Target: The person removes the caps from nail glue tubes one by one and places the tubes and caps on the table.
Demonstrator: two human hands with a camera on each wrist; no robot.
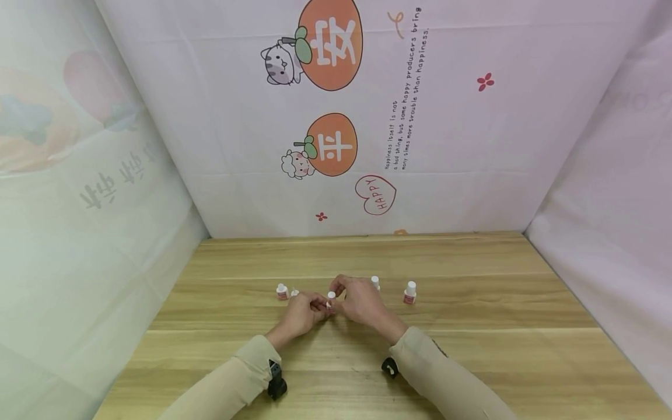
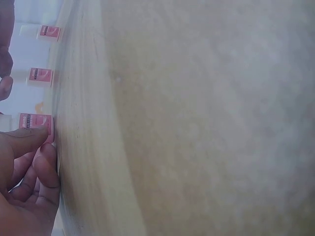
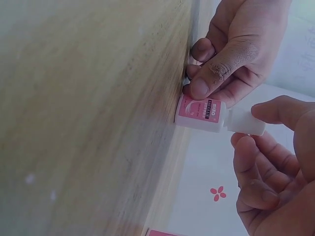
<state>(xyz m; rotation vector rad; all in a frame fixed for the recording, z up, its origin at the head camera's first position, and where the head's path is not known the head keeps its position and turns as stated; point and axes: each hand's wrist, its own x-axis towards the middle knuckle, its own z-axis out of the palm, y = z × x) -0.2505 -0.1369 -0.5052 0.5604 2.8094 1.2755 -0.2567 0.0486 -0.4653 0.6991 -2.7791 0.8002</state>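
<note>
A small white bottle with a pink label (image 3: 199, 109) stands upright on the table, and my left hand (image 1: 304, 314) holds its lower body between thumb and fingers. At its top sits a white cap (image 3: 246, 122), which my right hand (image 1: 362, 301) pinches with thumb and fingertips. In the left wrist view the left thumb lies across the label of this bottle (image 2: 34, 119). Whether the cap is loose on the neck I cannot tell.
Left of the hands stand a similar bottle (image 1: 282, 293) and another with a thin tip (image 1: 294, 293), partly hidden by the left hand. To the right are a capped bottle (image 1: 375, 282), partly behind the right hand, and another (image 1: 410, 294). Printed cloth (image 1: 446, 146) hangs behind the wooden table (image 1: 472, 350).
</note>
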